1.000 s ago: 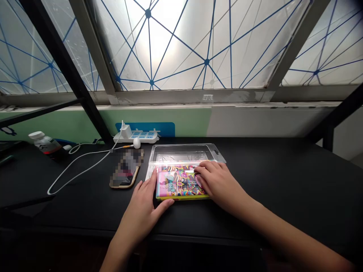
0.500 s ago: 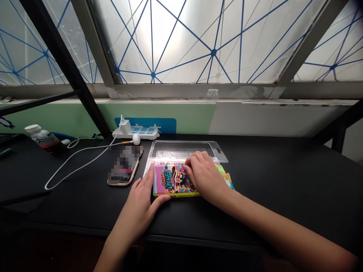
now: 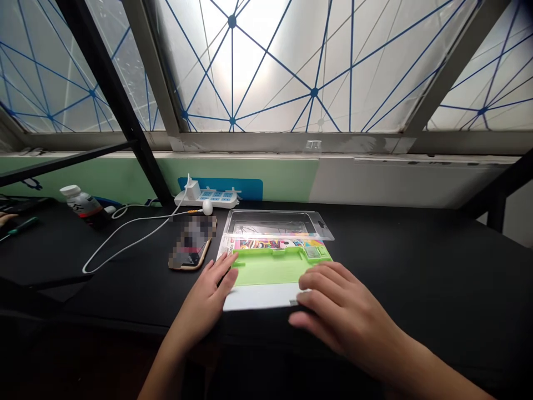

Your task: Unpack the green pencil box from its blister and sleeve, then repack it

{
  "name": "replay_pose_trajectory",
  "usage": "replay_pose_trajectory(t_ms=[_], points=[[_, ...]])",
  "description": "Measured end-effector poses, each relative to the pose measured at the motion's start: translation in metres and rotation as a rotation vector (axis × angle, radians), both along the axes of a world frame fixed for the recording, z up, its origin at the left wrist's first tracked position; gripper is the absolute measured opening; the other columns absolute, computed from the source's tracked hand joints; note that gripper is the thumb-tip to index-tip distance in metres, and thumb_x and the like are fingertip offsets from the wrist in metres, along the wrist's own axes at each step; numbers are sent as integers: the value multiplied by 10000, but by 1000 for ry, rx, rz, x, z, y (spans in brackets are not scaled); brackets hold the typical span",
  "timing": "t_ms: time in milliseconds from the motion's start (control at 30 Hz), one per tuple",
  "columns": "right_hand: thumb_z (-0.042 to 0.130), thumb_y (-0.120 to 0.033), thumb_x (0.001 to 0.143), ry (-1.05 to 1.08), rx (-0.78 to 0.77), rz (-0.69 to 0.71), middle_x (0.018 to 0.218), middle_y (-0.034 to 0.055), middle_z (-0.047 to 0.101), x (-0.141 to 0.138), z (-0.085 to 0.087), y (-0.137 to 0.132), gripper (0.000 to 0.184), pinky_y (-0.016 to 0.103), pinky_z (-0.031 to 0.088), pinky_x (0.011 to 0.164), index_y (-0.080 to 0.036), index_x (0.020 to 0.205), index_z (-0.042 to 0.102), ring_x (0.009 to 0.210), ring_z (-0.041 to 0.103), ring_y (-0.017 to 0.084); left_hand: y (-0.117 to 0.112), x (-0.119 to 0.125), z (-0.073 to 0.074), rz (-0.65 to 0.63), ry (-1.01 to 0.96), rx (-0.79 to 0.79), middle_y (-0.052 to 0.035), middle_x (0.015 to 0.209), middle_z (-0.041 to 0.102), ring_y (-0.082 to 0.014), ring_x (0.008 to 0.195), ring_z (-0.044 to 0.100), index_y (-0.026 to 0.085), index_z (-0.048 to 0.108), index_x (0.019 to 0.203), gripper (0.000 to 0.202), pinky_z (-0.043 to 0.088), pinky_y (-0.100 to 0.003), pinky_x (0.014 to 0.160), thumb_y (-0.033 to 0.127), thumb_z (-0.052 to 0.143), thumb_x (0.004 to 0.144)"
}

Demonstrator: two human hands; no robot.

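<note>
A pencil case lies opened flat on the black desk: its green inner tray point(image 3: 270, 269) faces up, and its white lid point(image 3: 254, 298) is folded toward me. A colourful printed strip point(image 3: 275, 244) shows at the tray's far edge. My left hand point(image 3: 206, 303) lies flat, with its fingertips on the case's left edge. My right hand point(image 3: 343, 314) hovers low over the lid's near right corner. Its fingers are loosely spread, their tips touch the white lid, and its thumb is hidden.
A clear plastic package shell point(image 3: 277, 222) lies just behind the case. A phone point(image 3: 191, 247) sits to the left, with a white cable point(image 3: 125, 239) running to a power strip point(image 3: 208, 197) by the wall. A bottle point(image 3: 83, 204) and a green-handled tool point(image 3: 20, 226) lie far left.
The case was closed with its colourful cover up. My right hand swung the lid toward me, so the green inside now shows. My left hand stayed at the left edge.
</note>
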State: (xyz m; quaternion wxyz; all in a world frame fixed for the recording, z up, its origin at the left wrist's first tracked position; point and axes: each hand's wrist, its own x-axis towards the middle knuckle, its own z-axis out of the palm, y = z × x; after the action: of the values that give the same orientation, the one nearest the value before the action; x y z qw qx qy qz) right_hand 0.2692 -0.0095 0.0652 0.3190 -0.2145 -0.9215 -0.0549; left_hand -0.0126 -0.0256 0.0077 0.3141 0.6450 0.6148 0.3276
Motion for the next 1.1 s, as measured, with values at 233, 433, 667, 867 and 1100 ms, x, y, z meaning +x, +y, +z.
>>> replay_pose_trajectory(t_ms=[233,433,667,867,1100], points=[[816,-624,735,-115,-496,-274,1641,139,376,77,-40,29,918,568,468,1099,-340,1518,429,1462,409,398,0,-1,0,17,90,-41,-18,1640,390,-383,1567,176,351,411,1573,659,320,-624,1194,616,510,978],[739,-579,817,-111,-753,-398,1691,148,277,92,-65,37,1066,585,382,1179,-274,1650,148,1501,347,404,1,2,-4,10,165,-39,-5,1686,297,-403,1569,162,351,278,1626,689,260,-628,1220,612,439,1009],[556,-619,932,74,-779,-506,1483,121,593,86,-60,34,666,539,499,1077,-263,1488,463,1321,577,352,-4,-3,-9,18,-98,21,-42,1682,317,-302,1568,237,298,301,1624,703,210,-522,1272,673,197,1038],[616,-588,918,73,-675,-511,1487,120,588,83,-62,35,696,521,538,1031,-279,1505,408,1295,602,337,-3,-3,-10,-44,6,74,-136,1585,472,-351,1545,281,252,74,1667,955,217,-607,1242,841,208,927],[662,-431,930,172,-357,-431,1459,114,618,84,-65,41,573,480,547,1034,-287,1462,505,1290,618,311,5,6,0,-19,66,324,-73,1604,463,-326,1462,456,364,270,1606,874,457,-479,1147,542,731,884]])
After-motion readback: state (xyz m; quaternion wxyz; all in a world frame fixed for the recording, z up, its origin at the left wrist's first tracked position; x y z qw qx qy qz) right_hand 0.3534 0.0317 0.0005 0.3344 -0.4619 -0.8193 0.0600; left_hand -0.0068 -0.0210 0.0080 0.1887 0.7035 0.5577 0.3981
